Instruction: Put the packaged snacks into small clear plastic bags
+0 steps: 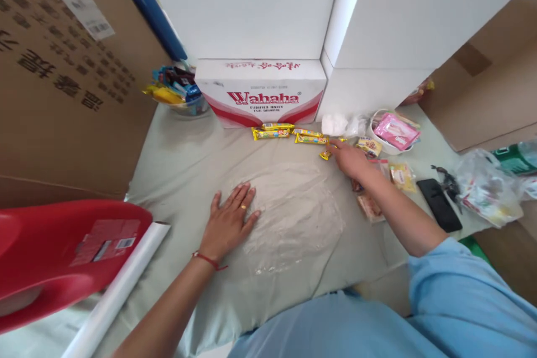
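My left hand (229, 221) lies flat with its fingers spread, on the cloth at the left edge of a clear plastic bag (297, 224). My right hand (346, 158) reaches up to the right end of the yellow snack packets, its fingers closed over one yellow snack packet (324, 155) that lies at a slant and is partly hidden beneath them. To its left, several like packets lie in pairs: one pair with a yellow packet (271, 133) in front, another with a yellow packet (311, 139) in front.
Behind stands a Wahaha water carton (260, 100). A bowl of snacks (188, 106) is at back left, a white basket (384, 148) at right. Near it lie small food packs (371, 207) and a black phone (439, 205). A red plastic object (62, 246) and white roll (121, 291) occupy the left.
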